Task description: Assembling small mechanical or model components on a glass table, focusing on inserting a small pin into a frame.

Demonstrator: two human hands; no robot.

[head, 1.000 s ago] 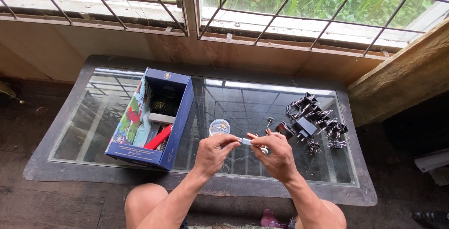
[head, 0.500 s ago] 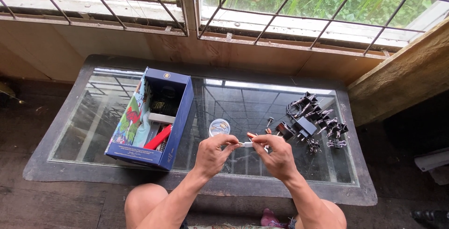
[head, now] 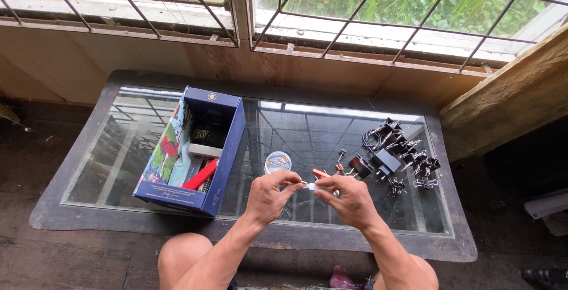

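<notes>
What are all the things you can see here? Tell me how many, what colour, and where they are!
glass table: one, clear top with dark frame, under the window
box: one, blue, open, on the table's left part
red tool: one, red, lying inside the box
round tin: one, silvery white, mid-table beside the box
binder clips: a pile, too many to count, black with silver handles, on the table's right part
small white piece: one, whitish, pinched between both hands; too small to tell what it is
window bars: many, dark metal, across the window behind the table
left hand: one, over the table's front edge, pinching the piece
right hand: one, beside it, pinching the piece's other end
</notes>
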